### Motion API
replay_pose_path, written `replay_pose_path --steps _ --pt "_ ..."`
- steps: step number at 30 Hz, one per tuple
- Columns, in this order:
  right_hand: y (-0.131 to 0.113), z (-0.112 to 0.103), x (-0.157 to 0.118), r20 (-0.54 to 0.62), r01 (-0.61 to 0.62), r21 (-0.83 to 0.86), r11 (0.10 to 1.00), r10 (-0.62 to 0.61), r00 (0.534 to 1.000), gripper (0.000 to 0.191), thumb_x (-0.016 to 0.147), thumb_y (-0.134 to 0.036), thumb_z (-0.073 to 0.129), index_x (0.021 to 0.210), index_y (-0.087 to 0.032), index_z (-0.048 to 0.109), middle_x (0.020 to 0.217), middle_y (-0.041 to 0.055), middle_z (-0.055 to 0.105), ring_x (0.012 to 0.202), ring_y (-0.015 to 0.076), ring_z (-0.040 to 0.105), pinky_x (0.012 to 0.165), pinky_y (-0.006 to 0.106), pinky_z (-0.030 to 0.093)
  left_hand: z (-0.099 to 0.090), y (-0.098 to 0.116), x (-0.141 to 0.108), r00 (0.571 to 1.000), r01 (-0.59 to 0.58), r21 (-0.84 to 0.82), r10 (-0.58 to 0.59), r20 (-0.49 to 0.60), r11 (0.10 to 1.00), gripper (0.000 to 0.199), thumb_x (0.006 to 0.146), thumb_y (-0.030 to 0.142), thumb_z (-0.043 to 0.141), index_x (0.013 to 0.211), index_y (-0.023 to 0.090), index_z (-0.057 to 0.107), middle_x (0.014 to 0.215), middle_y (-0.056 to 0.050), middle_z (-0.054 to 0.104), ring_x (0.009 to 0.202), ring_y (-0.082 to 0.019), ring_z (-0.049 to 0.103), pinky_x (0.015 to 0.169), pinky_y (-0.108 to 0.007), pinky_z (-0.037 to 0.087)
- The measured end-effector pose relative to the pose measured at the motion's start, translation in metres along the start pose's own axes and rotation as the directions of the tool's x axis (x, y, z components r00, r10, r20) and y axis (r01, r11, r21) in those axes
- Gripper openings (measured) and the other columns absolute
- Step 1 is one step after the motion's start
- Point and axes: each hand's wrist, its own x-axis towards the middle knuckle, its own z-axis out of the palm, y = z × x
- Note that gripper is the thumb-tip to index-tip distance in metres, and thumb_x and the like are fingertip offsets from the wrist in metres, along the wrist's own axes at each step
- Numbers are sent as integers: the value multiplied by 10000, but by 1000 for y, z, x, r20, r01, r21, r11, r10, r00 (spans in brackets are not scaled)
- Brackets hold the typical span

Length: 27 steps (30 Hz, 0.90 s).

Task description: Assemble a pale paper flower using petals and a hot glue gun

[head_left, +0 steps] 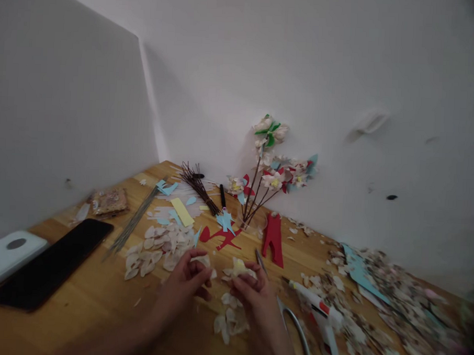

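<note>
In the head view, a pale petal (202, 259) was pinched narrowly in the fingers of the left hand (185, 280), low over the wooden table (78, 306). A half-made paper flower (239, 267), white with a yellow centre, was held closed in the right hand (251, 293), just beside the left. Loose petals (155, 247) were heaped to the left of the hands, and a few more were seen lying under the wrists. Scissors (289, 316) and a glue gun (321, 314) were laid to the right. A phone (52, 263) was set far left. Finished flowers (272, 168) on stems were propped against the wall (343, 72) behind.
</note>
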Motion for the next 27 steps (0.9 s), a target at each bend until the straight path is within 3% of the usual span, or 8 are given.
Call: replay_pose_path --steps 3,5,10,14,18,23,27 --pt "-5 4 -4 11 -106 161 981 106 994 493 443 -188 863 814 -221 539 601 -70 671 585 133 672 596 238 510 2 -4 -2 997 72 -19 -71 43 997 534 501 408 803 892 198 507 499 89 538 488 -119 528 430 -262 503" --pt "-3 3 -4 22 -120 173 978 118 993 498 441 -171 868 819 -219 548 615 -69 678 601 130 676 606 234 509 1 -6 -2 994 98 -35 -97 46 995 550 489 426 807 895 198 515 505 89 541 498 -122 544 445 -260 501" --pt "15 -3 3 13 30 56 998 -31 999 517 464 -200 853 859 -231 521 613 -53 701 564 148 664 543 231 487 -3 -13 4 996 91 -47 -91 16 995 540 522 432 797 927 203 523 519 89 545 494 -113 553 451 -237 476" --pt "19 -1 3 53 171 -19 985 -169 984 556 485 -112 810 917 -260 492 598 -90 679 525 156 640 496 224 461 -4 -14 2 998 38 -53 -36 47 998 523 563 430 780 947 210 502 515 97 546 459 -104 547 442 -234 471" --pt "13 3 1 121 122 -16 992 -120 985 565 479 -102 811 910 -263 483 562 -96 665 527 175 648 513 242 475 -1 -6 -4 994 -34 7 33 103 999 480 627 410 744 965 211 468 513 94 566 429 -99 548 444 -230 466" --pt "20 1 3 120 22 31 999 -26 992 542 495 -204 840 910 -247 494 574 -71 680 497 151 640 517 245 491 3 2 -7 996 -52 21 50 76 998 502 603 417 745 965 222 459 514 107 540 385 -92 524 408 -229 455" --pt "29 1 3 89 79 20 997 -81 993 550 507 -203 838 929 -257 490 586 -68 686 535 162 660 553 266 511 2 2 -6 996 -32 20 31 79 999 499 604 427 738 968 222 467 527 100 540 402 -100 531 422 -246 473"
